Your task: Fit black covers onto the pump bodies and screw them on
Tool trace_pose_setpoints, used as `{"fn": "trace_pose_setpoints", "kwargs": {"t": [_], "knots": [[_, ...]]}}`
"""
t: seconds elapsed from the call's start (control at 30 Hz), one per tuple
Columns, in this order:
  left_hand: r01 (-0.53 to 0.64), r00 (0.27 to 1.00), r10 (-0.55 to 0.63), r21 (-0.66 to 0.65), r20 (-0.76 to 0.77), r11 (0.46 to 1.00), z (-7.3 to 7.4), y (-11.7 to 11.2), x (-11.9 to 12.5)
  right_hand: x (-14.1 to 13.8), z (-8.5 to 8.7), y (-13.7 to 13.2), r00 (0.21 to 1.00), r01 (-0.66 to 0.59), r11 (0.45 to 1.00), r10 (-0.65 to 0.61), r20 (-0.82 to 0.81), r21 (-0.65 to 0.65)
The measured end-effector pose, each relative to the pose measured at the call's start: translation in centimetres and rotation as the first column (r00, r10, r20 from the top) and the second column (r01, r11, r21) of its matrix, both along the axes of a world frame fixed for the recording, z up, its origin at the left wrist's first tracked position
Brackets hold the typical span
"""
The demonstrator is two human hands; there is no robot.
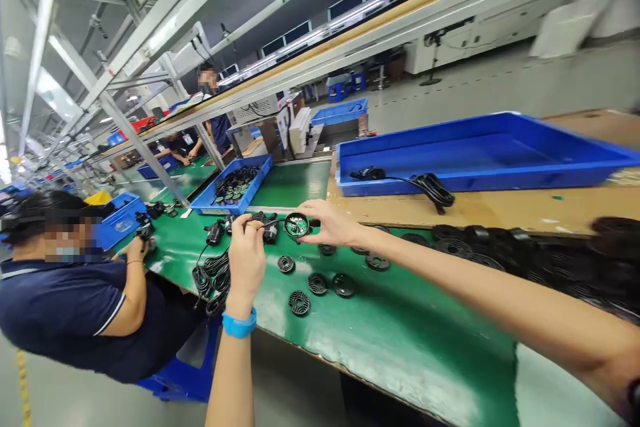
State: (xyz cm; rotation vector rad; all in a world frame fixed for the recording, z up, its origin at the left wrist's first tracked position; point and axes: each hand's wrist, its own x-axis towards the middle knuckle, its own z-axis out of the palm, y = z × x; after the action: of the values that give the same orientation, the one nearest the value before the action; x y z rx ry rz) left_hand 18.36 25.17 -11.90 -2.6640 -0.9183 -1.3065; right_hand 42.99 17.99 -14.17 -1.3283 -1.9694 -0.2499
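1. Over the middle of the green desk (400, 340), both of my hands meet just beyond a scatter of loose discs.
2. My left hand (247, 250), with a blue wristband (239, 325) below it, is curled shut round a small black unit (271, 232). The unit's cord drops to the coiled cables (213, 277) at the near left edge.
3. My right hand (333, 221) pinches a round part (297, 225), a black ring with green showing inside. Thumb and fingertips close on its rim and the other fingers lie loose. The ring sits right at the end of the unit, though I cannot tell whether the two touch.
4. I judge the step in hand to be mating the ring to the unit's end, with the ring lined up but not clearly seated.
5. The next move calls for a steady left grip, the ring held square to the unit, and slack in the cord so it does not tug.
6. Black grille discs (317, 283) lie flat on the desk just near of my hands, apart from one another, and a blurred pile of black parts (525, 253) lies to the right.
7. Farther off are a small blue tray (213, 199) holding round parts, a large blue tray (480, 177) with another corded unit (370, 173) inside, and a co-worker (75, 300) seated at the left.
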Motion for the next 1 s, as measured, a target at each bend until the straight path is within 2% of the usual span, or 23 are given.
{"fn": "trace_pose_setpoints", "kwargs": {"t": [0.1,0.17,0.2,0.3,0.4,0.47,0.53,0.6,0.67,0.77,0.8,0.83,0.93,1.0], "knots": [[0.239,0.971,-0.24,0.101,-0.009,0.966,3.7,-2.3,0.9,-0.9,1.8,-8.1,0.993,0.033,0.999,-0.033,-0.114,-0.004],[0.407,0.913,-0.407,0.125,-0.033,0.905,4.8,-4.5,2.7,-1.9,2.4,-14.0,0.964,0.05,0.999,-0.049,-0.263,-0.002],[0.485,0.874,-0.484,0.112,-0.039,0.867,5.0,-5.8,3.8,-2.4,2.5,-16.8,0.941,0.07,0.998,-0.062,-0.334,0.012],[0.675,0.738,-0.675,0.023,-0.007,0.738,3.7,-10.5,7.5,-3.8,1.9,-24.5,0.874,0.214,0.976,-0.174,-0.453,0.037],[0.778,0.627,-0.775,-0.097,0.078,0.62,0.7,-15.1,10.7,-4.3,0.3,-30.3,0.815,0.346,0.938,-0.298,-0.497,0.004],[0.811,0.582,-0.801,-0.18,0.143,0.557,-1.7,-17.5,12.4,-4.2,-0.9,-33.1,0.785,0.412,0.91,-0.375,-0.493,-0.035],[0.807,0.577,-0.795,-0.28,0.185,0.52,-4.3,-19.3,13.7,-3.6,-2.2,-34.8,0.763,0.458,0.887,-0.427,-0.486,-0.059],[0.77,0.611,-0.77,-0.366,0.185,0.523,-6.6,-20.6,14.3,-2.9,-3.7,-35.6,0.744,0.486,0.872,-0.447,-0.496,-0.058],[0.71,0.684,-0.71,-0.383,0.171,0.591,-8.5,-22.0,14.1,-2.2,-5.5,-35.7,0.724,0.506,0.861,-0.458,-0.516,-0.055],[0.588,0.809,-0.543,-0.329,0.227,0.739,-10.5,-25.0,12.0,-1.6,-8.2,-35.0,0.684,0.533,0.842,-0.491,-0.54,-0.09],[0.56,0.828,-0.507,-0.351,0.238,0.751,-10.9,-26.2,11.1,-1.6,-8.9,-34.7,0.668,0.538,0.837,-0.497,-0.554,-0.102],[0.545,0.838,-0.496,-0.402,0.228,0.736,-11.4,-27.4,10.3,-1.6,-9.6,-34.5,0.651,0.537,0.835,-0.498,-0.573,-0.116],[0.473,0.85,-0.509,-0.621,0.137,0.624,-12.7,-30.4,9.1,-2.0,-10.8,-34.0,0.619,0.5,0.856,-0.46,-0.637,-0.133],[0.391,0.895,-0.424,-0.707,0.141,0.59,-13.5,-31.0,9.0,-2.3,-11.0,-33.8,0.64,0.427,0.896,-0.396,-0.658,-0.124]]}}
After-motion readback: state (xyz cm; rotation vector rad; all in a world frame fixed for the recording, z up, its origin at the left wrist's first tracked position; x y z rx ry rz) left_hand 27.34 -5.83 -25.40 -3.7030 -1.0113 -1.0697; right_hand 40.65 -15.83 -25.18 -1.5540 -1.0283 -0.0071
